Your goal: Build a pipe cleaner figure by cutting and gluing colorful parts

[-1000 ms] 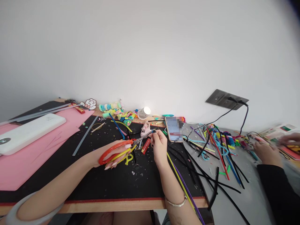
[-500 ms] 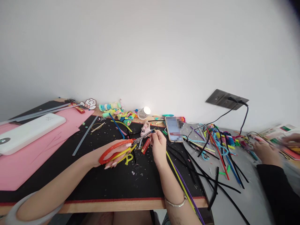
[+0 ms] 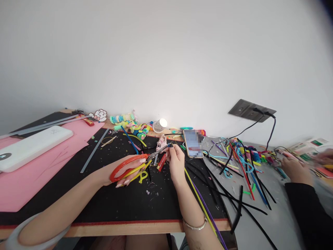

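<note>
My left hand (image 3: 125, 177) is wrapped round the red and yellow handles of a pair of scissors (image 3: 128, 168). The scissor blades point right and slightly away from me, and their tips meet the fingertips of my right hand (image 3: 177, 163). Thumb and finger of that hand are pinched together at the tips; a small dark or blue bit shows there, too small to name. Just behind the blades lies a pale pink fuzzy piece (image 3: 161, 140). A red lighter-like stick (image 3: 161, 162) rests between my hands, and a yellow pipe cleaner curl (image 3: 143, 177) sits beside the scissors.
A phone (image 3: 193, 144) leans at the back, right of a paper cup (image 3: 160, 125). Black pipe cleaners (image 3: 229, 194) spread to the right. On the left lie pink sheets (image 3: 33, 173) and a white device (image 3: 36, 147). Another person's hand (image 3: 296, 170) works at far right.
My hands and the scissors stay almost in place. At far right, the other person's farther hand has shifted slightly and is blurred.
</note>
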A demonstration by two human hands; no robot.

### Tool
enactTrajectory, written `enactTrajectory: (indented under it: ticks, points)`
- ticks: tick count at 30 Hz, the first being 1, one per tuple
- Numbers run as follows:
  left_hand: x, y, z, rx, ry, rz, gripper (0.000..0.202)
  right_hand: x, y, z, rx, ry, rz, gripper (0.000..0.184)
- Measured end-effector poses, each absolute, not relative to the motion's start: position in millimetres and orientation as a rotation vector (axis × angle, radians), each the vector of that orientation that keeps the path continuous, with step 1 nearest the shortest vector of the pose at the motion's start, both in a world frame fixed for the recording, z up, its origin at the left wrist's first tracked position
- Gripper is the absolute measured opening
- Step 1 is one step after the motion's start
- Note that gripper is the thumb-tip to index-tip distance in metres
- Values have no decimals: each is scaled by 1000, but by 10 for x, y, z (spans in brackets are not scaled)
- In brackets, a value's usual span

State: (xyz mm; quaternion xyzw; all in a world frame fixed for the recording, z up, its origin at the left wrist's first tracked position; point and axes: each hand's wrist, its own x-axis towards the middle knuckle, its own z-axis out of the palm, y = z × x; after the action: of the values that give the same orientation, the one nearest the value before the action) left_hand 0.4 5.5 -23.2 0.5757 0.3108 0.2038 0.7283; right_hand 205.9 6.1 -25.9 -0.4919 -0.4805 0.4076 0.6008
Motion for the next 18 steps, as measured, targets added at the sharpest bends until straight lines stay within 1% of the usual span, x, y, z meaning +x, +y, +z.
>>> enactTrajectory:
  ticks: [6, 11, 13, 16, 17, 18]
  points:
    - [22, 49, -127, 1206, 760, 410, 41, 2036, 57, -213, -1134, -1036, 1015, 27]
    - [40, 23, -49, 1185, 766, 447, 38, 2047, 63, -213, -1152, -1068, 984, 28]
    - [40, 23, -69, 1180, 776, 479, 39, 2076, 72, -217, -1220, -1114, 880, 28]
    - [25, 42, -130, 1176, 796, 522, 38, 2148, 75, -194, -1457, -1295, 513, 25]
    - [14, 53, -151, 1189, 784, 525, 38, 2178, 70, -176, -1550, -1382, 418, 23]
    - [1, 65, -172, 1209, 764, 524, 38, 2208, 60, -154, -1630, -1476, 392, 18]
